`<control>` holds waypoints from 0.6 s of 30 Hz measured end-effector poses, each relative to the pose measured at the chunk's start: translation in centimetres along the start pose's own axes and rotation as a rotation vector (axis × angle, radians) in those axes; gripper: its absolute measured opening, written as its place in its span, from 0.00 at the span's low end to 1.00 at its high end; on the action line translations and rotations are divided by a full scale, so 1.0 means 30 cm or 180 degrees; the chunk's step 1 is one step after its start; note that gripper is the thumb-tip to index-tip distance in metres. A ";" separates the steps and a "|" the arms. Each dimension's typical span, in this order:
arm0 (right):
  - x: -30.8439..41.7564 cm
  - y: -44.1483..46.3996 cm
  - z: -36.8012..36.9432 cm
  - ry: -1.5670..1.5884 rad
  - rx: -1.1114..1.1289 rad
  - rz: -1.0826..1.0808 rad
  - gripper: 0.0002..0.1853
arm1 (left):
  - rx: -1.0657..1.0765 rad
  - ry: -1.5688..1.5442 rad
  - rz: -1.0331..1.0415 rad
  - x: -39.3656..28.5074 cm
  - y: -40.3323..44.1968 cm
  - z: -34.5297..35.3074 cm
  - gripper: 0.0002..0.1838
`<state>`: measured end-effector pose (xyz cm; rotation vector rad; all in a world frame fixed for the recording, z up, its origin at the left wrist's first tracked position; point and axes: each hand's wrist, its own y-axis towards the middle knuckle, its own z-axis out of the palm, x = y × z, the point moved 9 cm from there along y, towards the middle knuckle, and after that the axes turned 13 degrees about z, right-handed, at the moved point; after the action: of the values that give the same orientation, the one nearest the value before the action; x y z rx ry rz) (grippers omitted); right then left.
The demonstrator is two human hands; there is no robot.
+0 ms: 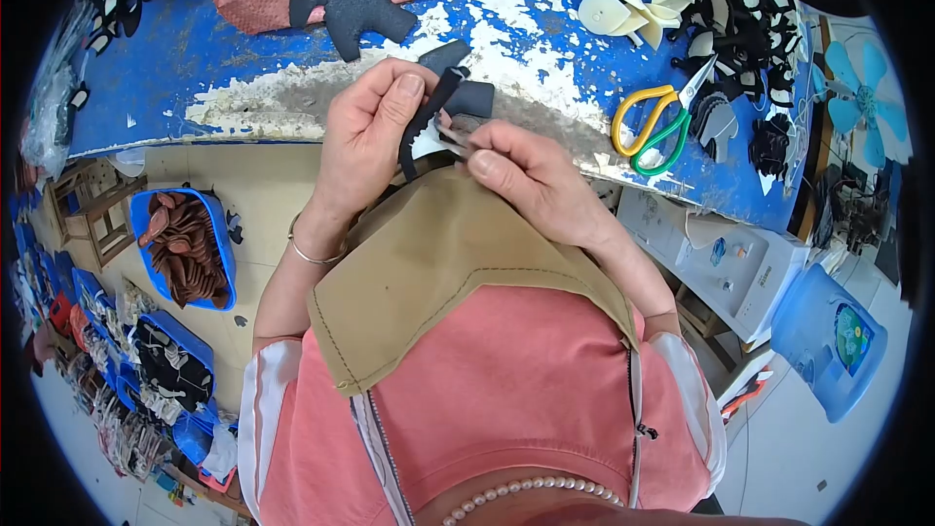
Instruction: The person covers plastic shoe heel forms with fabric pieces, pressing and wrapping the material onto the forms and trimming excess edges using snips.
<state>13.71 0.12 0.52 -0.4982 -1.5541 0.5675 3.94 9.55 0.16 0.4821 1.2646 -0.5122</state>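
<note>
My left hand is closed on a small black fabric piece, thumb on top, holding it up in front of the table edge. A white patch shows on the piece's inner side. My right hand pinches thumb against forefinger close to that patch. Something thin and greyish sticks out from its fingertips toward the white patch; I cannot make out what it is. Just beyond my hands, dark foam-like cut pieces lie on the worn blue table.
Scissors with yellow and green handles lie at right. Cream moulded pieces, black-and-white pieces and dark cut shapes are farther back. A blue basket of brown pieces stands left; a blue fan is right.
</note>
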 end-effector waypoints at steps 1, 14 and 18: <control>-0.017 0.005 0.020 -0.0026 0.0165 0.0192 0.10 | 0.0068 0.0205 0.0096 -0.011 0.001 0.001 0.11; -0.034 0.009 0.010 0.0146 0.0024 0.0412 0.14 | 0.0308 0.0917 0.0635 -0.043 -0.001 0.004 0.09; -0.030 0.008 0.015 0.0117 0.0105 0.0469 0.13 | 0.0314 0.1006 0.0691 -0.049 -0.002 0.007 0.09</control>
<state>13.31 -0.27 -0.36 -0.5983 -1.4787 0.6920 3.74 9.51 1.63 0.7973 1.4709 -0.3232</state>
